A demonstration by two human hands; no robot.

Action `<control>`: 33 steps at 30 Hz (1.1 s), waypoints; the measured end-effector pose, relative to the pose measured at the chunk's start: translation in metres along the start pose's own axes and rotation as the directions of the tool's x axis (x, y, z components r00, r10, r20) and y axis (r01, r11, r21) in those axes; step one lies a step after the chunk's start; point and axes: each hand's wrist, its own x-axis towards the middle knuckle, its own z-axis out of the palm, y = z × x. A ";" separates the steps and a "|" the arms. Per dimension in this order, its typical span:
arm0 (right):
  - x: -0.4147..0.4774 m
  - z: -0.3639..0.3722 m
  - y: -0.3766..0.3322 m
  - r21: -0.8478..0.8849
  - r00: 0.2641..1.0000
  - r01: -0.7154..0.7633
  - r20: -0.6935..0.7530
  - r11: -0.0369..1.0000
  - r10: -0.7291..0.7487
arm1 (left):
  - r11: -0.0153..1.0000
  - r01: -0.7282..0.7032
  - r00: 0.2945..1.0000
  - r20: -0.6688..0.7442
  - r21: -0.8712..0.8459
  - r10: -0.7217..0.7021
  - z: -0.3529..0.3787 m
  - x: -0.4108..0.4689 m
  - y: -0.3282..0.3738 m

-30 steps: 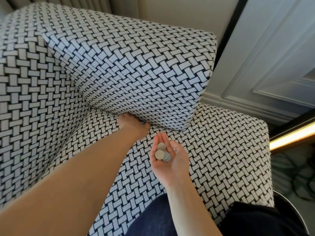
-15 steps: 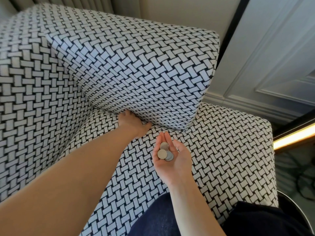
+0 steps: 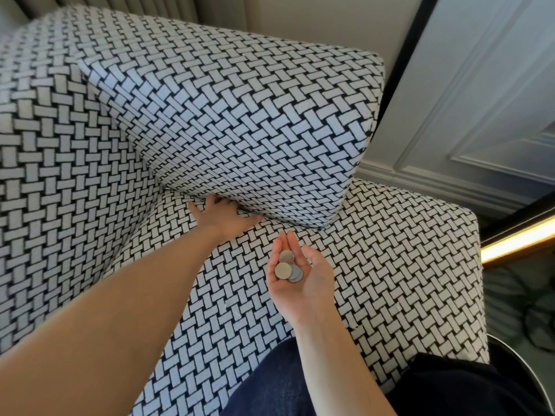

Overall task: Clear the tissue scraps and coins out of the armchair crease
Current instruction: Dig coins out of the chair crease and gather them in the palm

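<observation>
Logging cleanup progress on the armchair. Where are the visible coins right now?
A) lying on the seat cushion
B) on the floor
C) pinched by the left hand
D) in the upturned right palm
D: the coins lie piled on the open, upturned right hand.

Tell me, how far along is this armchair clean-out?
Done: about three coins lie in the open right hand. In hand: the left hand has its fingers pushed into the crease under the back cushion; what they touch is hidden. Left: no tissue scraps show anywhere, so those, and any remaining coins, are unconfirmed.
</observation>
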 end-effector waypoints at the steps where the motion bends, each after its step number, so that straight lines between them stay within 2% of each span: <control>1: 0.000 0.000 0.000 0.000 1.000 -0.001 -0.004 1.000 0.001 | 1.000 -0.004 1.000 -0.010 -0.011 0.003 0.000 0.000 0.000; 7: -0.001 0.000 0.000 -0.011 1.000 -0.003 -0.001 1.000 0.003 | 0.998 -0.061 0.995 -0.085 0.005 0.061 0.003 -0.004 -0.003; 10: -0.001 0.001 0.000 -0.012 1.000 -0.006 -0.006 1.000 0.006 | 0.996 -0.048 0.997 -0.052 0.076 0.052 0.000 -0.005 0.003; 17: 0.000 0.001 0.000 0.005 1.000 0.003 -0.006 1.000 -0.003 | 0.982 0.065 0.995 0.064 0.176 -0.078 -0.010 -0.004 0.027; 20: -0.001 0.002 0.000 0.005 1.000 0.001 -0.010 1.000 -0.001 | 0.978 0.030 0.998 0.042 0.207 -0.039 -0.008 -0.006 0.026; 22: 0.000 0.001 0.000 0.009 1.000 0.006 -0.008 1.000 -0.006 | 0.991 0.028 1.000 0.008 0.132 -0.030 -0.005 -0.005 0.022; 24: 0.000 0.001 0.000 0.007 1.000 0.002 -0.013 1.000 -0.002 | 0.997 0.056 0.997 -0.051 -0.051 -0.059 0.000 -0.005 0.015; 27: 0.000 0.000 0.001 0.010 1.000 -0.001 -0.015 1.000 0.001 | 0.963 0.058 0.980 -0.168 -0.262 -0.105 0.005 -0.006 0.011; 33: 0.002 0.000 0.000 0.030 1.000 -0.001 -0.022 1.000 0.001 | 0.864 -0.008 0.908 -0.366 -0.504 -0.206 0.014 -0.009 0.011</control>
